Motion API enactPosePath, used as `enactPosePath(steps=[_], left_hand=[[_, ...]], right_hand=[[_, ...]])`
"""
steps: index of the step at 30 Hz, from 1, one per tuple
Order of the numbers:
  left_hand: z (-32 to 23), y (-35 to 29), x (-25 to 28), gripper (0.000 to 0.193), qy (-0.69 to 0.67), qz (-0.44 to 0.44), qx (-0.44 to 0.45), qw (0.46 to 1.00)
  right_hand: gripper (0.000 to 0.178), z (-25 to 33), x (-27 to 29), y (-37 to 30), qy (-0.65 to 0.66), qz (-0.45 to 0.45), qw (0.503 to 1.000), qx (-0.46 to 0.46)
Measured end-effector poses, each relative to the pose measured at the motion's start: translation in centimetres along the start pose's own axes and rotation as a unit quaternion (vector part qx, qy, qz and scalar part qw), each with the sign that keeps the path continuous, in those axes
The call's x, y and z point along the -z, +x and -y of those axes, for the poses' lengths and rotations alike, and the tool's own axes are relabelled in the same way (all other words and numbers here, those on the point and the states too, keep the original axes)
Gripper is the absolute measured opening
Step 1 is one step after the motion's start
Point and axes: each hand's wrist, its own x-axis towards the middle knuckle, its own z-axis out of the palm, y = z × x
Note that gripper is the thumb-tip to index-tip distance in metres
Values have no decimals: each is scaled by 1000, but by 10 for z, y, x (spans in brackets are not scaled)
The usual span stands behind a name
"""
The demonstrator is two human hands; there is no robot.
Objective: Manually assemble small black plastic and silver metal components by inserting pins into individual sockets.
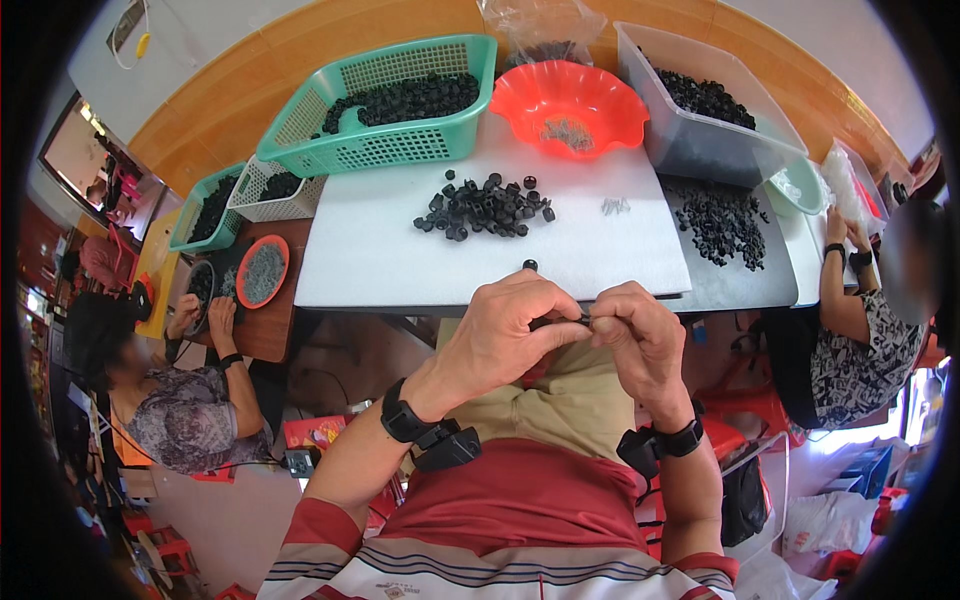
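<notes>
My left hand is closed in a pinch around a small black plastic part, mostly hidden by the fingers. Fingertips of my right hand press together at the other end of that part; whatever else they may hold is too small to make out. Both hands meet just in front of the table's near edge. A single black cap-like piece stands on the white foam sheet just beyond my left hand. Farther back lies a loose pile of black plastic parts, with a few small clear pieces to its right.
Along the back stand a green basket of black parts, a red scalloped bowl with small clear pieces, and a clear plastic bin. More black parts lie on a dark board at right. Co-workers sit at left and right.
</notes>
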Motion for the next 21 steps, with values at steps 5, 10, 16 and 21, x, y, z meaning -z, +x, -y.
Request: enactPosePath(steps=[5, 10, 16, 21], left_hand=[[3, -1, -5, 18, 38, 3, -34, 999], [1, -1, -8, 22, 72, -14, -82, 994], [3, -4, -8, 22, 26, -1, -13, 1000], [-2, -3, -6, 21, -27, 37, 68, 997]], right_hand=[[7, 4, 7, 1, -13, 22, 1000, -11], [10, 4, 10, 2, -34, 46, 998, -7], [12, -1, 12, -1, -46, 63, 997, 10], [22, -3, 11, -5, -5, 80, 996, -26]])
